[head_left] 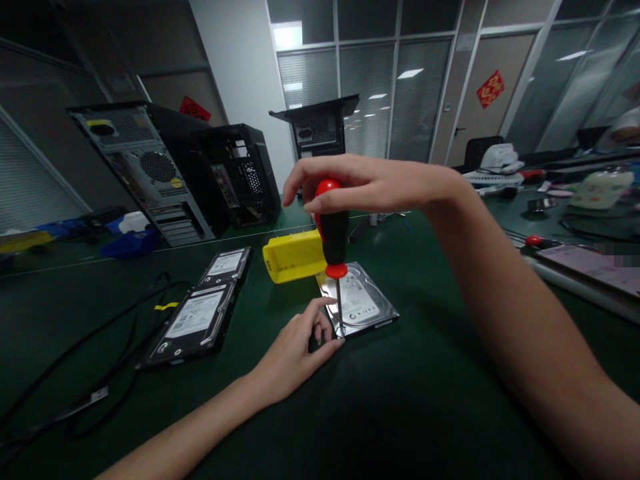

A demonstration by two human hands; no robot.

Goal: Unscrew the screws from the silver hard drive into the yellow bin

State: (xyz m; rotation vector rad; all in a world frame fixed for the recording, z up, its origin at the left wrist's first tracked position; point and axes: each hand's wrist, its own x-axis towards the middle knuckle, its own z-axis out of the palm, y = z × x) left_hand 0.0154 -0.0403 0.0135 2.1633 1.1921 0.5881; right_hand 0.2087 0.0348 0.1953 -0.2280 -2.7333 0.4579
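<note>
A hard drive (367, 299) with a silver top and white label lies flat on the green table in front of me. At its near left corner, my left hand (300, 343) grips the drive, thumb at the corner and index finger close to the screwdriver's shaft. My right hand (357, 183) is curled over the top of a red and black screwdriver (334, 237). The screwdriver stands nearly upright, its tip at the drive's near left corner. Whatever lies directly under the tip is too small to make out.
A yellow bin (295, 257) sits just behind the drive. Two more hard drives (197, 317) lie to the left, near black cables (100, 333). Computer cases (175, 167) stand at the back left. Another screwdriver (537, 240) lies at the right.
</note>
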